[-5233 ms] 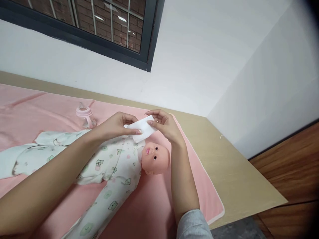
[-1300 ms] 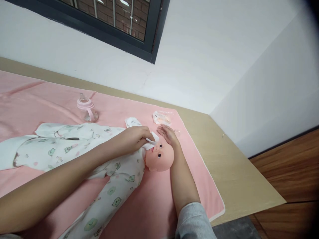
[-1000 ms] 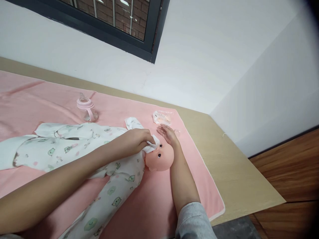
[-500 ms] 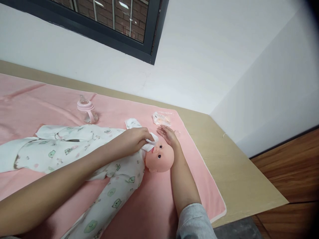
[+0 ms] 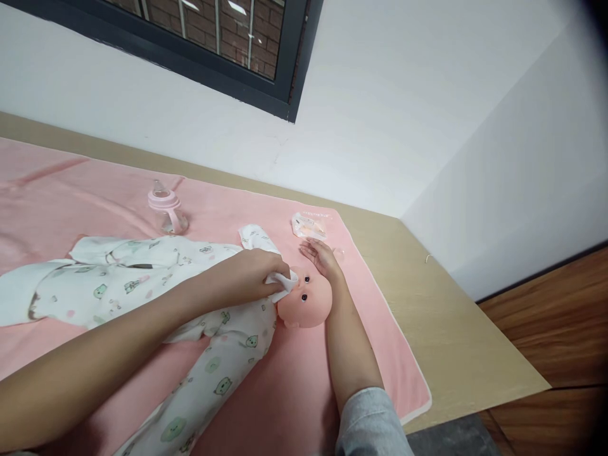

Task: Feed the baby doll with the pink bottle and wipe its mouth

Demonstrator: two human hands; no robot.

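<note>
A baby doll (image 5: pixel 312 307) in a white printed suit lies on its back, its head toward the right. My left hand (image 5: pixel 256 272) reaches across the doll's chest and pinches a white wipe (image 5: pixel 286 283), which is pressed over the mouth area and covers it. My right hand (image 5: pixel 319 255) rests beside the top of the doll's head, fingers stretched out and holding nothing. Its forearm lies along the crown. Just beyond those fingers sits a small clear plastic packet (image 5: pixel 308 226).
A baby bottle (image 5: pixel 166 209) with a pink collar and handle stands near the doll's legs. A pink blanket (image 5: pixel 375 354) covers much of the wooden tabletop (image 5: pixel 441 329). Behind are a white wall and a dark window frame (image 5: pixel 266 98). A small clear piece (image 5: pixel 338 253) lies near my right wrist.
My left hand has shifted slightly with the wipe, which now hides the doll's mouth that showed before. My right hand stays in place.
</note>
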